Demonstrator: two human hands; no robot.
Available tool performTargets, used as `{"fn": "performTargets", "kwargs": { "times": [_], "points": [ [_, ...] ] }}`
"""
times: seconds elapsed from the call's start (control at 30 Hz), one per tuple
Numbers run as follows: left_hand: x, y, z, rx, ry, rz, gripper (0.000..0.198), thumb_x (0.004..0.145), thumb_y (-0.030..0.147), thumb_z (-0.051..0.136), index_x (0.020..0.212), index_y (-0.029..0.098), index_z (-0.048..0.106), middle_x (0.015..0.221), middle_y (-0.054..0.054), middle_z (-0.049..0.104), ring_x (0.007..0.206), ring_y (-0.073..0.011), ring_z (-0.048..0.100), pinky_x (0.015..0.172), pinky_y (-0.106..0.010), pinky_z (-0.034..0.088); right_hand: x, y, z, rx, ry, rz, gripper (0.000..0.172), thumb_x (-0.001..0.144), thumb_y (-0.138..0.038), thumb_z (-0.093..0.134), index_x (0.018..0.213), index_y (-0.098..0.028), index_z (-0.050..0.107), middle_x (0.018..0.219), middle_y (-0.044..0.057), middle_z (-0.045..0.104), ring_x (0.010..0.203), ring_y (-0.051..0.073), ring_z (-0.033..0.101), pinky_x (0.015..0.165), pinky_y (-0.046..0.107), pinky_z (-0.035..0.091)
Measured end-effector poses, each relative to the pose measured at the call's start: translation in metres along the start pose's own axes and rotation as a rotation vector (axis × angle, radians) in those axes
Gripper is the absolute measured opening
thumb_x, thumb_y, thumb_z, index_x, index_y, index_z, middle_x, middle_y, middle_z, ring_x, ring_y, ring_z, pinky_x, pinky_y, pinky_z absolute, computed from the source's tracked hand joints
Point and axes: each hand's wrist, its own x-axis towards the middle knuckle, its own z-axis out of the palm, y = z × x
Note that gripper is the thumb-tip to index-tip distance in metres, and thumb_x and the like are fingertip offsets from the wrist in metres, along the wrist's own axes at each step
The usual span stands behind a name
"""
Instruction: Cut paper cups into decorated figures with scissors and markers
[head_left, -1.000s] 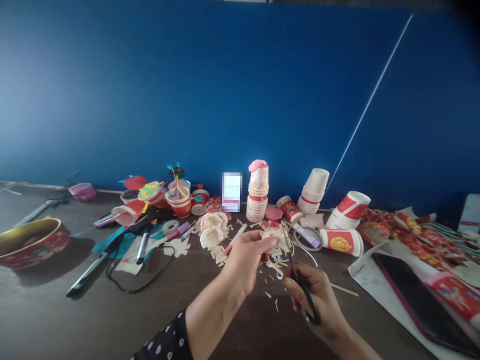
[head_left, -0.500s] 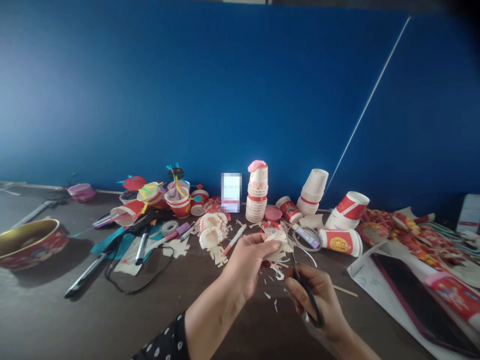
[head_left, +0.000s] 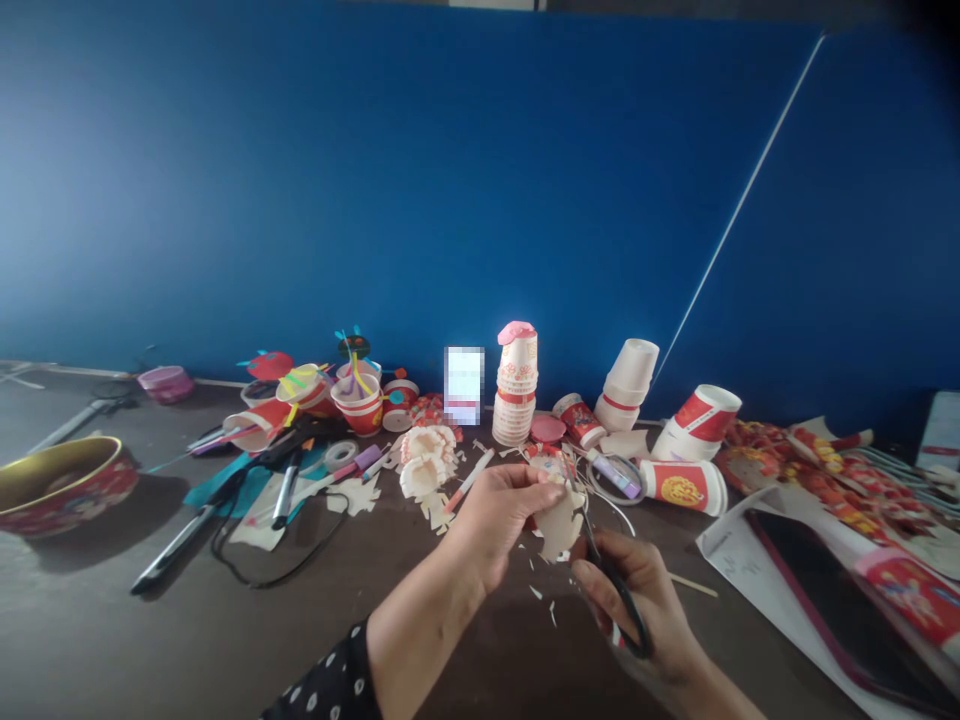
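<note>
My left hand [head_left: 510,515] pinches a cream-white piece of paper [head_left: 559,528] between thumb and fingers, its edge cut into notches. In my right hand [head_left: 637,595] is a pair of black-handled scissors [head_left: 611,575], fingers wrapped round the handles. The scissor blades reach up along the right edge of the paper; whether they are open or closed on it I cannot tell. Small white paper scraps [head_left: 553,610] lie on the dark table [head_left: 465,650] under the hands. Left of my left hand sits a curled white paper shape with fringed edges [head_left: 427,460].
A tall stack of paper cups [head_left: 515,385] stands at the back, with more red and white cups [head_left: 682,487] to the right. A phone [head_left: 832,600] lies on white paper at the right. Pens, tape [head_left: 341,456] and a gold-lined bowl [head_left: 64,485] are on the left.
The paper in my left hand has turned, so more of it now hangs below the fingers. My right hand with the scissors stays in nearly the same place.
</note>
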Motion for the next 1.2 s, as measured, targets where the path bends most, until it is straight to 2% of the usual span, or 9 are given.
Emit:
{"fn": "performTargets", "kwargs": {
  "times": [0.13, 0.4, 0.53, 0.73, 0.9, 1.2],
  "points": [
    [-0.001, -0.001, 0.001, 0.014, -0.035, -0.013, 0.010, 0.059, 0.020, 0.066, 0.056, 0.014, 0.059, 0.055, 0.000, 0.056, 0.048, -0.0067, 0.045, 0.051, -0.022, 0.032, 0.000, -0.003, 0.000, -0.018, 0.013, -0.017, 0.038, 0.073, -0.051, 0.053, 0.058, -0.016, 0.049, 0.040, -0.006, 0.037, 0.032, 0.005, 0.034, 0.034, 0.017, 0.027],
    [-0.002, 0.001, 0.001, -0.074, -0.035, -0.066, 0.012, 0.056, 0.019, 0.068, 0.060, 0.013, 0.058, 0.058, -0.001, 0.057, 0.050, -0.0078, 0.047, 0.052, -0.023, 0.033, -0.001, 0.001, -0.001, 0.041, -0.004, -0.008, 0.035, 0.069, -0.049, 0.059, 0.062, -0.015, 0.053, 0.041, -0.006, 0.038, 0.032, 0.005, 0.034, 0.032, 0.017, 0.027],
    [0.001, 0.002, -0.001, -0.026, -0.046, -0.027, 0.012, 0.058, 0.020, 0.067, 0.063, 0.014, 0.059, 0.058, 0.000, 0.057, 0.049, -0.0068, 0.046, 0.050, -0.022, 0.031, 0.001, 0.000, -0.001, 0.066, -0.034, 0.004, 0.036, 0.067, -0.049, 0.061, 0.061, -0.015, 0.053, 0.041, -0.007, 0.037, 0.032, 0.005, 0.034, 0.032, 0.016, 0.028],
    [0.003, 0.002, -0.002, 0.039, -0.031, -0.015, 0.010, 0.057, 0.017, 0.065, 0.056, 0.013, 0.056, 0.054, 0.001, 0.055, 0.045, -0.0051, 0.043, 0.048, -0.020, 0.031, 0.001, 0.002, 0.001, 0.097, -0.036, -0.013, 0.035, 0.068, -0.049, 0.060, 0.062, -0.015, 0.054, 0.040, -0.006, 0.039, 0.032, 0.005, 0.034, 0.032, 0.017, 0.027],
    [0.002, 0.001, -0.003, 0.085, -0.074, -0.040, 0.004, 0.059, 0.014, 0.059, 0.057, 0.013, 0.056, 0.049, 0.001, 0.053, 0.042, -0.0052, 0.043, 0.047, -0.020, 0.032, -0.001, 0.009, 0.001, 0.098, 0.014, 0.006, 0.033, 0.068, -0.047, 0.061, 0.065, -0.014, 0.057, 0.041, -0.006, 0.039, 0.033, 0.006, 0.036, 0.033, 0.018, 0.029],
    [-0.001, -0.002, -0.001, -0.073, -0.099, -0.148, 0.015, 0.055, 0.018, 0.066, 0.057, 0.014, 0.052, 0.051, 0.002, 0.052, 0.042, -0.0047, 0.043, 0.046, -0.020, 0.030, -0.002, 0.005, 0.005, 0.011, 0.043, -0.005, 0.031, 0.072, -0.044, 0.058, 0.066, -0.015, 0.054, 0.044, -0.005, 0.040, 0.035, 0.007, 0.039, 0.034, 0.017, 0.033]
  ]
}}
